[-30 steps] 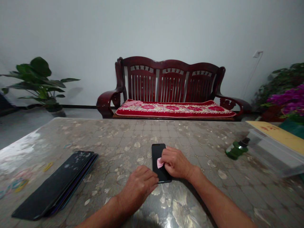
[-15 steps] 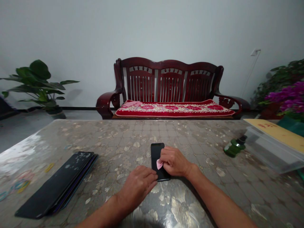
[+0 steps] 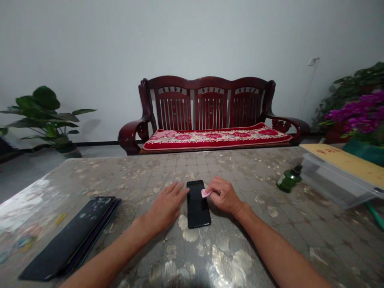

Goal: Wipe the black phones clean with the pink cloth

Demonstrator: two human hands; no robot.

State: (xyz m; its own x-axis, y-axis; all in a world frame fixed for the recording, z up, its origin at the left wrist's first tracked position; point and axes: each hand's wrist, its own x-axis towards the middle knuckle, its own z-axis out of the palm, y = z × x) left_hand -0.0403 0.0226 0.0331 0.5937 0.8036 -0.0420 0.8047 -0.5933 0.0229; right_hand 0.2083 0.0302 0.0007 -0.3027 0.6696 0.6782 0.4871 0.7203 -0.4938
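My right hand [image 3: 223, 196] pinches one pink cloth [image 3: 205, 193] at the right side of one phone [image 3: 198, 208], flat on the counter [image 3: 144, 168], well in from its far edge. My left hand [image 3: 169, 204], spread and holding nothing, meets its left side. It looks light, stiff, slippery, fragile: best gripped by the long sides. One green bottle [image 3: 288, 181].

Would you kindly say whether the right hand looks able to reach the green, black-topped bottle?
Probably yes: only patterned tabletop separates the right hand from the green bottle, though that hand holds a small pink cloth.
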